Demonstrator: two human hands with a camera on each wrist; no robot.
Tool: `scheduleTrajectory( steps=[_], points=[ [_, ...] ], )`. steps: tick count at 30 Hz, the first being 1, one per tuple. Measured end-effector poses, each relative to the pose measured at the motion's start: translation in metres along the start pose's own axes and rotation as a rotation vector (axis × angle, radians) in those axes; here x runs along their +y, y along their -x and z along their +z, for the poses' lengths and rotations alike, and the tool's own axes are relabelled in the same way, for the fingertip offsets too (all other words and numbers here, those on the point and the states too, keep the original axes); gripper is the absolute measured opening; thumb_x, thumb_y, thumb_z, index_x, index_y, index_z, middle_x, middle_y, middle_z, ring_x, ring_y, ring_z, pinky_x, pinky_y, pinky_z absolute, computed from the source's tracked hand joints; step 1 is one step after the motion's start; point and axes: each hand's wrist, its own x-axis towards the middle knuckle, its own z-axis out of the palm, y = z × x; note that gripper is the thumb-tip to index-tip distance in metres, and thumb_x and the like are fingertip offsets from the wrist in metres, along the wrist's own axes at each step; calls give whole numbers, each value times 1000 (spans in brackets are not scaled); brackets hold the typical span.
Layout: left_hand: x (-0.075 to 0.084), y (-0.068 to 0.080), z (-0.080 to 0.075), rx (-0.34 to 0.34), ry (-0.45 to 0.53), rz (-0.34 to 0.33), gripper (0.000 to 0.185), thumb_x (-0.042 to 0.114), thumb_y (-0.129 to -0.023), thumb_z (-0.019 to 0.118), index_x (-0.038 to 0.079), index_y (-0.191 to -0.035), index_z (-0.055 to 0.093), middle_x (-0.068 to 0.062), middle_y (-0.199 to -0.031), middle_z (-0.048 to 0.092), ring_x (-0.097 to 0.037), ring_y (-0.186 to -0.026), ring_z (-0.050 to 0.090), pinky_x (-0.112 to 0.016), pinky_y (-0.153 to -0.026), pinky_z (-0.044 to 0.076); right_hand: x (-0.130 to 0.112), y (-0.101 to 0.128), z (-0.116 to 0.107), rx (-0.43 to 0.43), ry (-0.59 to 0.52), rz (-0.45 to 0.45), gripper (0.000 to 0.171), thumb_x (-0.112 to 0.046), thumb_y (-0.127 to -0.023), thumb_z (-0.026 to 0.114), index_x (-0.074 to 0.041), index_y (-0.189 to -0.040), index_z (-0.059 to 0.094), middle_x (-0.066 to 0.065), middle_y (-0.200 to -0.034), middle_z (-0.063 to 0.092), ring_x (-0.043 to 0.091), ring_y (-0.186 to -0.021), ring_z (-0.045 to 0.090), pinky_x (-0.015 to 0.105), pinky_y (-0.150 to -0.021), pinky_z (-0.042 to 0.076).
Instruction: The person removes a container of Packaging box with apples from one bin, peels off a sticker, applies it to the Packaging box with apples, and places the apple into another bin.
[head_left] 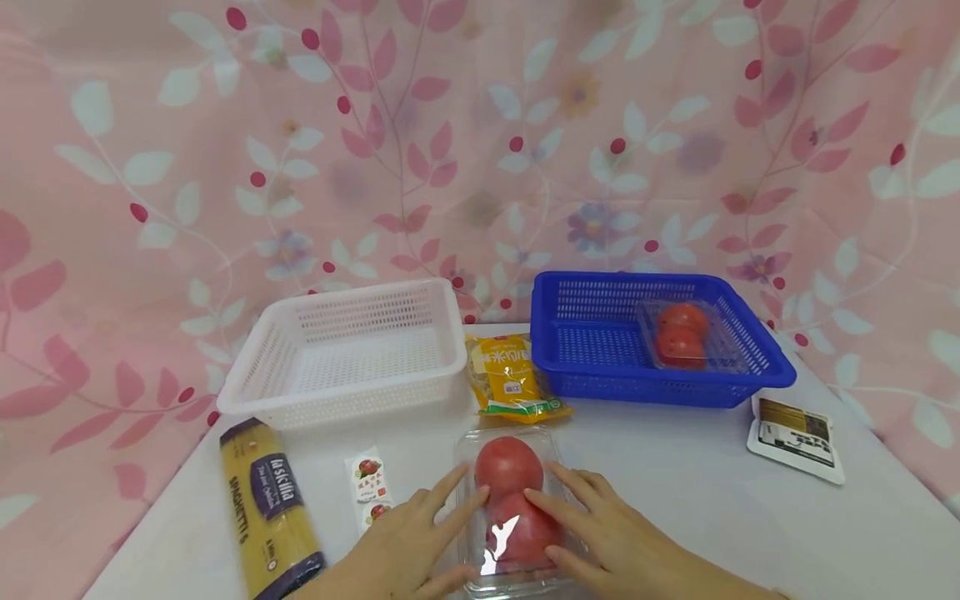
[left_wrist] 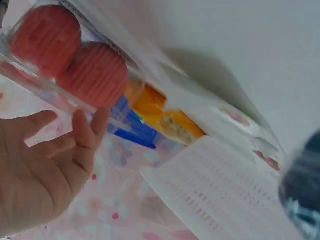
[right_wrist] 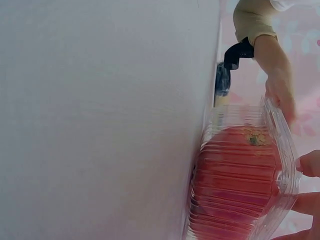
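Note:
A clear plastic clamshell box (head_left: 517, 585) with two red tomatoes (head_left: 510, 465) inside stands on the table at the front middle of the head view. My left hand (head_left: 397, 537) is at its left side and my right hand (head_left: 618, 533) at its right, fingers spread, with some fingertips over the lid. In the left wrist view the left hand (left_wrist: 47, 170) has loosely bent fingers just beside the box. The right wrist view shows the right fingers (right_wrist: 310, 162) at the lid's rim (right_wrist: 287, 165). Neither hand curls round the box.
Behind are a white basket (head_left: 352, 396) and a blue basket (head_left: 645, 385) holding another tomato box (head_left: 723, 354). A yellow food packet (head_left: 513, 379) lies between them. Spaghetti (head_left: 273, 512) and a sticker strip (head_left: 369, 483) lie left, a small flat packet (head_left: 797, 437) right.

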Motion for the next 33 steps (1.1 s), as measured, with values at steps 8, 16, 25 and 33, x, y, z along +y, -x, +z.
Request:
scheduleTrajectory(
  steps=[8,16,25,33],
  points=[
    [-46,7,-17,-111,-29,-476,51,32,-85,62,6,-128,50,-20,-121,52,-40,-105,50,-53,-72,48,-2,3,-7,-37,-76,81,60,-58,-89,42,-42,-143,21,-6,-152,3,27,-134,12,54,-89,41],
    [-94,2,-15,-366,78,-561,78,45,-80,65,-1,-136,37,-31,-119,47,-50,-104,47,-61,-75,43,-4,3,-10,2,-63,74,58,-56,-90,41,-40,-143,24,-9,-152,-1,24,-134,13,53,-90,41],
    [-92,-2,-9,-418,71,-605,95,55,-70,69,1,-139,33,-38,-125,38,-52,-107,42,-62,-77,41,-5,7,-9,32,-48,34,56,-52,-92,41,-37,-143,25,-8,-152,0,21,-133,15,50,-90,42],
    [-90,-4,-8,-382,50,-555,98,53,-63,75,0,-136,37,-29,-113,46,-39,-92,49,-55,-70,45,-7,11,-11,31,-56,26,56,-51,-93,40,-37,-145,22,-11,-151,-3,19,-134,15,48,-89,44]
  ],
)
